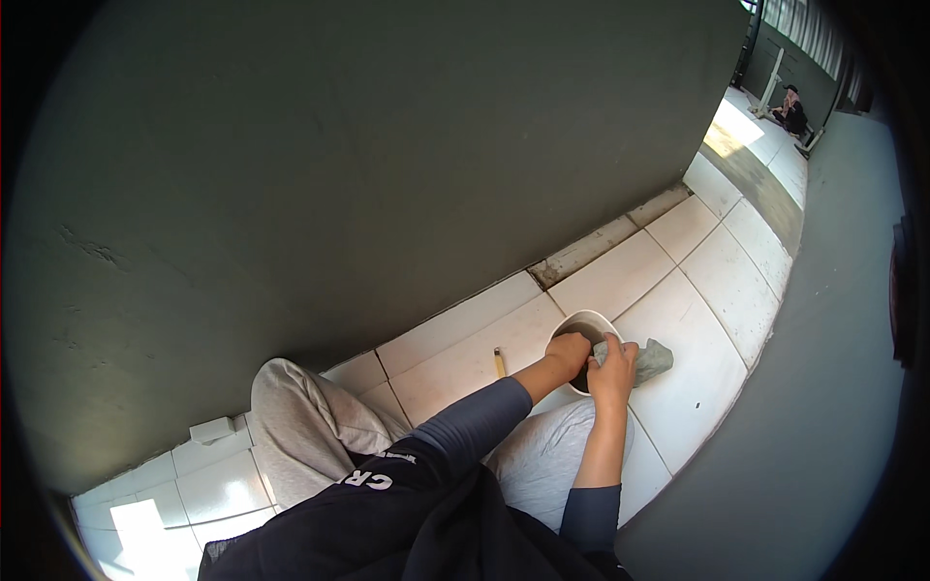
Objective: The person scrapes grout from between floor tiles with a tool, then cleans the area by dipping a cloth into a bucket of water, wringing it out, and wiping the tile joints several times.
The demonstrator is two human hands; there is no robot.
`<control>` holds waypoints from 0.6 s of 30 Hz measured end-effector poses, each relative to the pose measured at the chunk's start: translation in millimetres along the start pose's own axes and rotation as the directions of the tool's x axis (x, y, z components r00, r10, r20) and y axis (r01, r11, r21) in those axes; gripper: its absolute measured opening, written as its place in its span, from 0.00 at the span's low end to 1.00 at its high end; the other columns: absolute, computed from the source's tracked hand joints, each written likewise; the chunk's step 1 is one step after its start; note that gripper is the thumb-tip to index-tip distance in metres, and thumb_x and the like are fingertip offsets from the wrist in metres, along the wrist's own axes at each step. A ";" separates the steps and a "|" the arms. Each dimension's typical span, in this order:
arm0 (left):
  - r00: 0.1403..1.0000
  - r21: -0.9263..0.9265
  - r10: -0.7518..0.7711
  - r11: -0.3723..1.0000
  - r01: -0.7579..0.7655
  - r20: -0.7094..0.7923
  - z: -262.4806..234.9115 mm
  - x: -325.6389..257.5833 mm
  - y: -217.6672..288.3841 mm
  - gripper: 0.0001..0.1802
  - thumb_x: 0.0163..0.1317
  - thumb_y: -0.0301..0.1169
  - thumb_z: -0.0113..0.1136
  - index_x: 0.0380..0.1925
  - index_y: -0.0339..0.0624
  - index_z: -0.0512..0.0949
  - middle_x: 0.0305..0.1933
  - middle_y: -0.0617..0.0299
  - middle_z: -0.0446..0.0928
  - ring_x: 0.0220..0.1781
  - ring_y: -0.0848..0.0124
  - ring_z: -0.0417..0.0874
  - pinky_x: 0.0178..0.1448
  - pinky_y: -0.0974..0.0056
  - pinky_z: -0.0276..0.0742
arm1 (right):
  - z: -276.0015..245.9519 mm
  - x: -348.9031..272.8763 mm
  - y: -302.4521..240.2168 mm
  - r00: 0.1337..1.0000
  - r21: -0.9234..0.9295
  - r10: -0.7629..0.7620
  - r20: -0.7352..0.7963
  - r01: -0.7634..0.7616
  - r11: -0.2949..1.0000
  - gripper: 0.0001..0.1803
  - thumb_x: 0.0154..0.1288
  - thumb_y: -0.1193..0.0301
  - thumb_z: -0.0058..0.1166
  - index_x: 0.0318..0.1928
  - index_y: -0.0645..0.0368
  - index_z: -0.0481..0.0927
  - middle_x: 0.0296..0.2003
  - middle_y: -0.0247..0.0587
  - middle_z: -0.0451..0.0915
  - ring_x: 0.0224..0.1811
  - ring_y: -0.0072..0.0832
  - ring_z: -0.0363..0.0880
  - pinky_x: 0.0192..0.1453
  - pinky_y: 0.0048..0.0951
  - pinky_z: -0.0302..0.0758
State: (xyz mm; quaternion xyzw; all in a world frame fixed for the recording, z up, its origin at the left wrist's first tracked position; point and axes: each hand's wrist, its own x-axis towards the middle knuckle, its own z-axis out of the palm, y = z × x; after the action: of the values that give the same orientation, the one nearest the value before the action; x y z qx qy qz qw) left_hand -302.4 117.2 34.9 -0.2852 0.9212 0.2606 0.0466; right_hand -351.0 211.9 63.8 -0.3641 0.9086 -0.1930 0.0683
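A white round pot (591, 315) stands on the tiled floor by my right knee, its inside dark. My left hand (569, 351) reaches over the rim into it, with the fingertips hidden inside. On the pot's right side, my right hand (613, 368) is closed on a crumpled grey-green sheet (653, 362), cloth or plastic, I cannot tell which. This sheet hangs over the rim and spreads outside the pot. Left of the pot lies a slim yellow tool (500, 362) with a metal-looking end.
A dark grey wall (387, 174) rises ahead, and a grey wall (823, 387) runs along my right. White tiles (668, 426) cover the floor. At the far right a person (792, 111) sits on the floor beside a pale post (772, 82). A white block (213, 430) lies by the wall at left.
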 end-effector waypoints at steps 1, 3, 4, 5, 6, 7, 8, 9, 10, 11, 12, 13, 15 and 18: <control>1.000 -0.001 -0.008 1.000 0.008 -0.002 2.9 0.7 -3.6 0.10 0.51 0.30 0.56 0.32 0.38 0.82 0.39 0.49 0.80 0.44 0.58 0.82 0.46 0.60 0.79 | -1.2 -0.1 -2.8 0.998 0.028 0.007 -0.056 -0.005 1.000 0.28 0.48 0.74 0.61 0.54 0.52 0.71 0.52 0.52 0.64 0.49 0.53 0.71 0.52 0.43 0.72; 0.987 -0.016 -0.030 0.999 0.028 -0.158 6.9 2.9 -7.1 0.11 0.50 0.31 0.57 0.33 0.38 0.81 0.42 0.48 0.77 0.45 0.56 0.81 0.47 0.59 0.77 | 0.6 0.3 -2.6 0.994 0.050 0.015 -0.112 -0.009 0.999 0.29 0.49 0.73 0.61 0.54 0.52 0.71 0.52 0.52 0.64 0.48 0.53 0.71 0.52 0.43 0.72; 0.987 -0.022 -0.029 0.999 0.026 -0.159 7.9 3.8 -7.5 0.11 0.50 0.31 0.57 0.33 0.38 0.81 0.42 0.48 0.77 0.45 0.56 0.81 0.47 0.59 0.77 | 6.1 1.9 0.2 0.998 0.011 0.011 -0.057 -0.010 1.000 0.28 0.49 0.73 0.61 0.54 0.52 0.71 0.50 0.52 0.65 0.48 0.52 0.72 0.50 0.44 0.72; 0.994 -0.024 0.013 1.000 -0.016 -0.111 8.4 4.4 -8.8 0.12 0.50 0.31 0.56 0.34 0.39 0.81 0.44 0.47 0.75 0.45 0.56 0.80 0.48 0.58 0.77 | 8.6 2.6 2.0 1.000 -0.027 0.008 0.000 -0.008 1.000 0.28 0.50 0.72 0.61 0.54 0.52 0.71 0.49 0.52 0.66 0.47 0.52 0.72 0.49 0.44 0.72; 0.997 -0.027 0.049 0.998 -0.051 -0.066 7.1 4.4 -11.4 0.12 0.50 0.31 0.56 0.34 0.39 0.80 0.46 0.47 0.74 0.45 0.56 0.80 0.48 0.58 0.77 | 6.6 2.9 0.6 1.000 -0.029 -0.001 0.002 0.001 1.000 0.28 0.50 0.72 0.61 0.54 0.52 0.71 0.49 0.52 0.66 0.47 0.52 0.72 0.49 0.44 0.72; 0.997 -0.030 0.040 0.999 -0.043 -0.072 5.9 3.8 -13.6 0.12 0.50 0.31 0.56 0.34 0.39 0.80 0.46 0.47 0.74 0.45 0.56 0.80 0.48 0.58 0.77 | 3.2 2.4 -1.9 0.999 0.002 0.012 -0.037 -0.012 1.000 0.27 0.51 0.72 0.61 0.54 0.52 0.71 0.48 0.52 0.67 0.47 0.51 0.72 0.49 0.45 0.72; 0.993 -0.030 0.074 0.997 -0.077 -0.097 4.3 2.8 -16.3 0.12 0.51 0.30 0.55 0.36 0.40 0.79 0.48 0.47 0.73 0.46 0.56 0.79 0.48 0.58 0.77 | 2.0 2.5 -4.8 0.997 0.036 0.025 -0.073 -0.022 0.999 0.27 0.51 0.71 0.60 0.54 0.52 0.71 0.48 0.52 0.67 0.47 0.51 0.72 0.48 0.45 0.72; 0.986 -0.032 0.120 0.992 -0.124 -0.118 1.5 1.4 -13.2 0.13 0.51 0.30 0.54 0.37 0.40 0.79 0.49 0.48 0.72 0.47 0.56 0.79 0.49 0.58 0.76 | 3.3 3.0 -0.3 0.997 0.029 0.024 -0.075 -0.022 0.999 0.27 0.51 0.71 0.60 0.54 0.52 0.71 0.48 0.52 0.67 0.47 0.51 0.72 0.48 0.45 0.72; 0.985 -0.037 0.119 0.992 -0.125 -0.121 -0.8 -2.2 -11.3 0.13 0.51 0.30 0.54 0.37 0.40 0.79 0.49 0.48 0.72 0.47 0.56 0.79 0.49 0.58 0.76 | 7.2 2.8 4.8 0.996 0.054 -0.002 -0.093 0.008 0.999 0.26 0.52 0.70 0.60 0.54 0.52 0.70 0.47 0.52 0.68 0.46 0.50 0.73 0.48 0.45 0.72; 0.962 -0.072 0.173 0.979 -0.192 -0.213 -2.5 -7.8 -10.8 0.13 0.52 0.29 0.53 0.39 0.41 0.78 0.51 0.49 0.71 0.52 0.56 0.76 0.52 0.58 0.75 | 10.0 2.8 6.9 0.993 0.079 -0.030 -0.111 0.039 0.996 0.25 0.54 0.70 0.59 0.54 0.52 0.70 0.46 0.52 0.68 0.45 0.50 0.73 0.48 0.45 0.72; 0.927 -0.101 0.217 0.961 -0.259 -0.307 -4.4 -14.0 -12.7 0.14 0.52 0.27 0.53 0.40 0.41 0.77 0.52 0.50 0.70 0.56 0.56 0.73 0.55 0.58 0.73 | 8.1 3.4 4.3 0.993 0.074 -0.036 -0.108 0.045 0.996 0.25 0.54 0.70 0.59 0.54 0.52 0.70 0.46 0.52 0.68 0.45 0.50 0.73 0.48 0.45 0.72; 0.927 -0.106 0.210 0.962 -0.253 -0.311 -8.6 -19.9 -18.9 0.14 0.52 0.27 0.53 0.40 0.41 0.77 0.52 0.50 0.70 0.56 0.56 0.73 0.55 0.58 0.73 | 5.3 4.6 -0.5 0.992 0.113 0.010 -0.123 0.004 0.994 0.25 0.55 0.69 0.57 0.55 0.52 0.69 0.46 0.53 0.69 0.45 0.51 0.73 0.48 0.45 0.72; 0.772 0.140 0.392 0.917 -0.374 -0.500 -21.0 -34.0 -35.6 0.16 0.51 0.25 0.55 0.43 0.42 0.75 0.55 0.53 0.68 0.63 0.57 0.65 0.61 0.57 0.68 | 9.1 6.3 -2.2 0.990 0.144 0.046 -0.137 -0.026 0.989 0.24 0.57 0.68 0.56 0.56 0.52 0.68 0.46 0.54 0.69 0.45 0.52 0.73 0.49 0.45 0.71; 0.691 0.193 0.431 0.897 -0.397 -0.581 -41.1 -64.2 -60.4 0.18 0.49 0.24 0.57 0.43 0.43 0.75 0.56 0.54 0.67 0.65 0.56 0.63 0.65 0.55 0.64 | 17.3 14.6 11.0 0.953 0.100 -0.070 -0.295 0.103 0.990 0.22 0.62 0.64 0.51 0.56 0.55 0.67 0.43 0.51 0.72 0.37 0.42 0.77 0.40 0.38 0.75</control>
State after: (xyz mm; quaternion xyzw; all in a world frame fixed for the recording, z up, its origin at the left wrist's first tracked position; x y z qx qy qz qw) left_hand -213.2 86.2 57.9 -0.1373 0.9327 0.1344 -0.3052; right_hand -364.0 203.9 43.8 -0.3668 0.8794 -0.2989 -0.0537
